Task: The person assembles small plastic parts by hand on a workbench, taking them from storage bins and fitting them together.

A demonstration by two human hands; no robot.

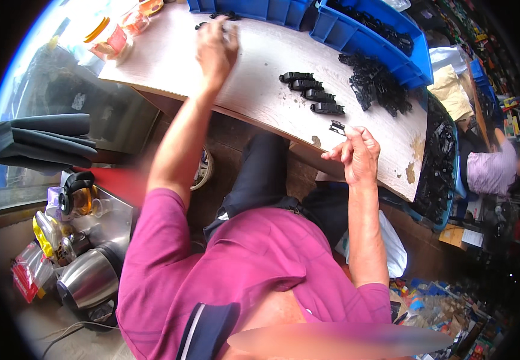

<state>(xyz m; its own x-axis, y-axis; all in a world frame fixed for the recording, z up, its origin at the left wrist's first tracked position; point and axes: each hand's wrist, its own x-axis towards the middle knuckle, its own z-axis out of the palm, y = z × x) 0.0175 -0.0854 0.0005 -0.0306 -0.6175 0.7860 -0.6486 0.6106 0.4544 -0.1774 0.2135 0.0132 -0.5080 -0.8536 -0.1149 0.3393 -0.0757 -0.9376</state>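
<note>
My right hand [361,155] is over the front edge of the table, its fingers pinched on a small black plastic frame [337,127]. Just beyond it, several black plastic housings [312,93] lie in a slanting row. To their right is a loose pile of thin black plastic parts [380,84]. My left hand [217,51] reaches to the far side of the table, next to a few small black parts [224,15]. Its fingers are smeared by motion, so I cannot make out whether they grip anything.
Blue plastic bins [368,35] stand along the far edge of the pale table [260,66], one with black parts inside. A jar with an orange lid [105,39] is at the far left. Beside the table on the right sits a bin of black parts [437,162]. A person [491,171] is farther right.
</note>
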